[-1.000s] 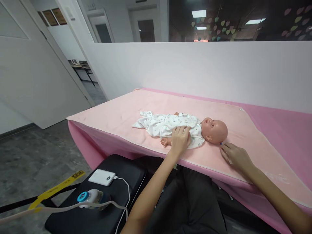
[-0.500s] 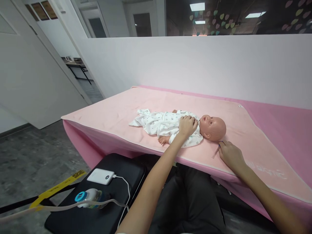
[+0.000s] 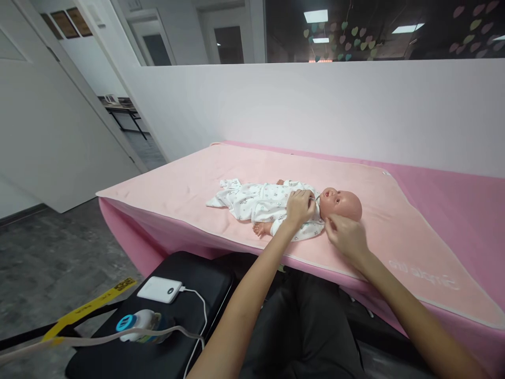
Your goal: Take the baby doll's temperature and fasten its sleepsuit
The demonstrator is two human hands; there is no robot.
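Note:
A baby doll (image 3: 341, 202) lies on its back, its head to the right, in a white printed outfit (image 3: 262, 202). My left hand (image 3: 300, 206) rests on the doll's upper chest with its fingers closed. A thin pale thing at those fingertips, near the doll's neck, is too small to name. Beside the doll's near cheek and neck is my right hand (image 3: 347, 237), its fingers curled in a pinch. Whatever these fingers hold is hidden. Under the doll is a pale pink towel (image 3: 398, 231).
A darker pink cover (image 3: 434, 197) shows around the towel. At the lower left a black seat (image 3: 197, 273) carries a white power bank (image 3: 160, 289) with a cable and a blue-capped bottle (image 3: 140, 323). A white wall (image 3: 355, 110) stands behind.
My right hand has moved left from behind the doll's head to its neck. The small clear stick it held no longer shows. My left hand stays on the chest.

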